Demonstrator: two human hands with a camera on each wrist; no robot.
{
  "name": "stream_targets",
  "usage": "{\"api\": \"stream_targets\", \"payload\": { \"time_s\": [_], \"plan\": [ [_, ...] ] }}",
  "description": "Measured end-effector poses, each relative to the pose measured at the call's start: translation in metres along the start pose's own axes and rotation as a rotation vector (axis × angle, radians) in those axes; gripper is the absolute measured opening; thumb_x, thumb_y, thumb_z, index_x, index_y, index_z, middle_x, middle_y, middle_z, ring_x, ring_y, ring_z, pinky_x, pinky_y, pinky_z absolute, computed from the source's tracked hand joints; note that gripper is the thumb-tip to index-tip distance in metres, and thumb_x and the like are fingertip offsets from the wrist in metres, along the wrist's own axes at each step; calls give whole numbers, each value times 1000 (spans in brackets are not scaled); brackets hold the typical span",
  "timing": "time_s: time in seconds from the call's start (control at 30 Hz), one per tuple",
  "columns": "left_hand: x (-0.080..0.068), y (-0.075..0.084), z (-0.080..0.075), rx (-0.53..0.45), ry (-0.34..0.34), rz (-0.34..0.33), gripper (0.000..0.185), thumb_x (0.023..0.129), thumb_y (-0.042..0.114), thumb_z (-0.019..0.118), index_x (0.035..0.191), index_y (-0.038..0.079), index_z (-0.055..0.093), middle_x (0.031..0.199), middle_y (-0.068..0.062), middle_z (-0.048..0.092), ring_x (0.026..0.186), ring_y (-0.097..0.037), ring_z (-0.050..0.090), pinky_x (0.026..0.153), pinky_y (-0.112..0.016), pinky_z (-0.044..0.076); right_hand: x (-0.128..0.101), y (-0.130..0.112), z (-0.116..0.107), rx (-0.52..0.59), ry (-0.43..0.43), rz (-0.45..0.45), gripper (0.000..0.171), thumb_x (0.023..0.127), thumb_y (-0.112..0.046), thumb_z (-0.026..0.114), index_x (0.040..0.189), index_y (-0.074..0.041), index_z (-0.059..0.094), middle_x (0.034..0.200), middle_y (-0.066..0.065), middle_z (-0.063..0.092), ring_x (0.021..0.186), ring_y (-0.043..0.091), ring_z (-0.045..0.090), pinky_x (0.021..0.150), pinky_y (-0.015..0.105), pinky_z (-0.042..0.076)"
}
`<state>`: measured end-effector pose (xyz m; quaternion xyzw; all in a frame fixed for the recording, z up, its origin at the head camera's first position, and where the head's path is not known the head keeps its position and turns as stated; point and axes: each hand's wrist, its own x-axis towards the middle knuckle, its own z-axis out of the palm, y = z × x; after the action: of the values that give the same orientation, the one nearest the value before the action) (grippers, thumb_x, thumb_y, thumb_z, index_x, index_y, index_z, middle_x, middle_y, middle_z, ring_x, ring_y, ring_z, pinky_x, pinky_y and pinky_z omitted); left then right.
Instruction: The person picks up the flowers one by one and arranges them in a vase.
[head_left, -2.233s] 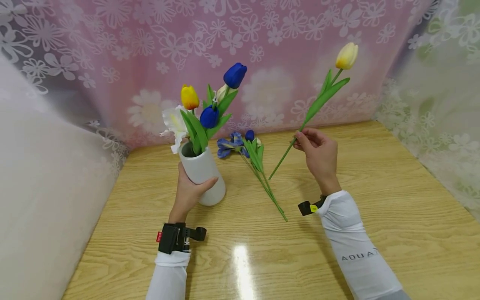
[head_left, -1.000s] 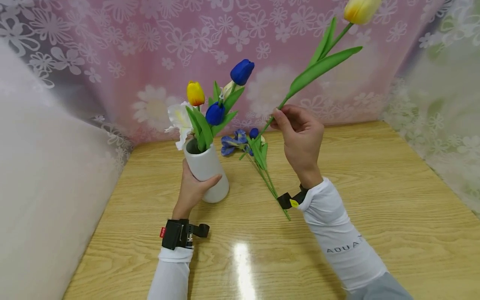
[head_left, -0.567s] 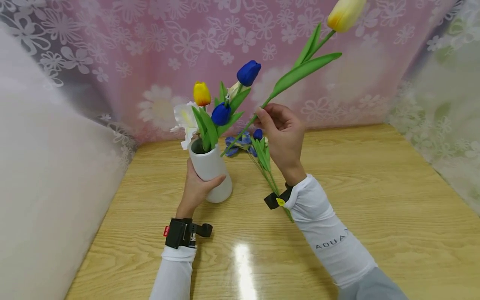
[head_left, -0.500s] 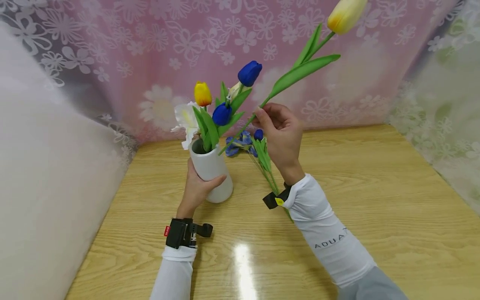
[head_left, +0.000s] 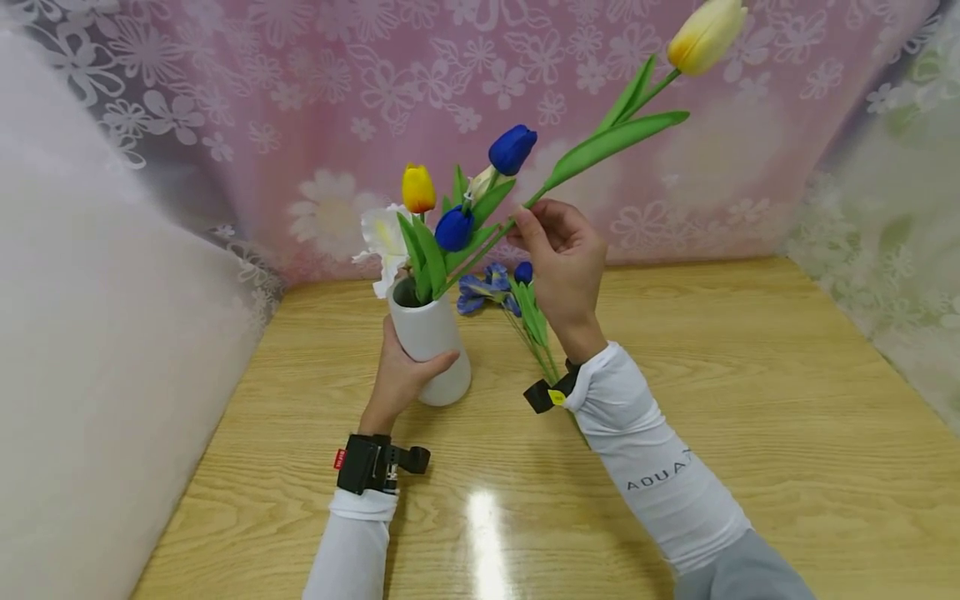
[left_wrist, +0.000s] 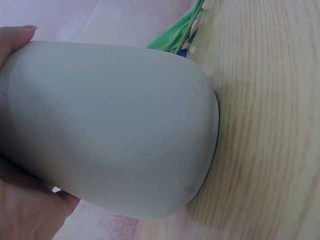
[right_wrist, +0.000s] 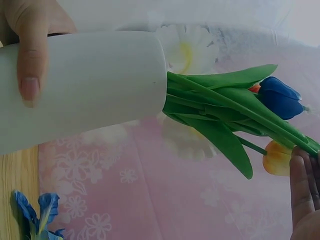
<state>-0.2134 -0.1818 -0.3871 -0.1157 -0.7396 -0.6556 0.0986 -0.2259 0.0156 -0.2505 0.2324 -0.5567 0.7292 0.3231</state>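
My left hand (head_left: 407, 373) grips a white vase (head_left: 433, 343) standing on the wooden table (head_left: 750, 375). The vase holds a yellow tulip (head_left: 418, 188), two blue tulips (head_left: 512, 149) and a white flower (head_left: 382, 240). My right hand (head_left: 529, 220) pinches the green stem of a pale yellow tulip (head_left: 706, 37), held slanting up to the right. The stem's lower end is at the vase mouth among the leaves (right_wrist: 225, 115). In the left wrist view the vase (left_wrist: 110, 130) fills the frame against my palm (left_wrist: 25, 210). The right wrist view shows the vase (right_wrist: 85, 85) with my left thumb (right_wrist: 31, 55) on it.
Blue flowers (head_left: 491, 285) with long green stems (head_left: 536, 343) lie on the table just right of the vase, under my right wrist. A pink floral curtain (head_left: 300, 100) hangs behind, and white lace drapes close in both sides.
My right hand has carried the pale yellow tulip up and to the left, bringing its stem end from over the table to the vase mouth. The left hand stays on the vase.
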Motion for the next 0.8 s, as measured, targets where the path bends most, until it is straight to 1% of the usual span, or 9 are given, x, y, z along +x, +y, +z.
{"api": "stream_targets", "payload": {
  "time_s": [0.2, 0.3, 0.4, 0.43, 0.6, 0.7, 0.8],
  "plan": [
    [1, -2, 0, -8, -10, 6, 84, 70, 8, 75, 132, 16, 19, 118, -9, 41, 102, -25, 44, 81, -45, 39, 1, 2, 3, -2, -1, -10, 11, 82, 4, 59, 85, 14, 56, 76, 21, 60, 66, 25, 60, 66, 35, 50],
    [0, -1, -1, -3, -8, -3, 84, 70, 9, 75, 132, 16, 18, 118, -8, 41, 103, -25, 44, 81, -45, 39, 1, 2, 7, -6, -14, -48, 11, 82, 5, 59, 85, 15, 56, 76, 23, 60, 67, 31, 60, 66, 36, 50],
    [0, 1, 0, 5, -7, -11, 85, 70, 9, 75, 132, 16, 18, 118, -8, 41, 103, -25, 44, 81, -45, 39, 1, 3, 11, -15, -34, -51, 11, 81, 6, 59, 85, 15, 56, 76, 24, 59, 68, 35, 59, 66, 37, 50],
    [0, 1, 0, 6, -6, -10, 85, 70, 8, 75, 132, 16, 18, 118, -8, 41, 103, -25, 44, 81, -45, 39, 0, 3, 13, -20, -48, -39, 12, 81, 5, 59, 86, 15, 56, 76, 25, 59, 68, 36, 59, 66, 37, 50],
    [1, 2, 0, 16, 1, 2, 84, 69, 8, 75, 132, 16, 20, 117, -8, 42, 102, -25, 45, 81, -45, 39, -1, 7, 20, -85, -119, 39, 14, 82, 0, 60, 88, 13, 58, 78, 23, 61, 69, 31, 60, 66, 35, 50],
    [2, 1, 1, 25, 5, -6, 85, 69, 9, 76, 132, 17, 20, 117, -7, 42, 102, -24, 45, 82, -44, 39, -3, 11, 21, -118, -141, 69, 14, 82, -1, 61, 88, 12, 59, 78, 22, 62, 69, 29, 61, 65, 34, 50],
    [2, 0, 1, 32, 11, -24, 87, 68, 11, 76, 133, 18, 19, 117, -7, 42, 102, -24, 45, 82, -44, 39, -6, 13, 22, -130, -160, 88, 14, 81, -1, 62, 87, 12, 60, 78, 23, 62, 68, 29, 60, 64, 34, 50]
  ]
}}
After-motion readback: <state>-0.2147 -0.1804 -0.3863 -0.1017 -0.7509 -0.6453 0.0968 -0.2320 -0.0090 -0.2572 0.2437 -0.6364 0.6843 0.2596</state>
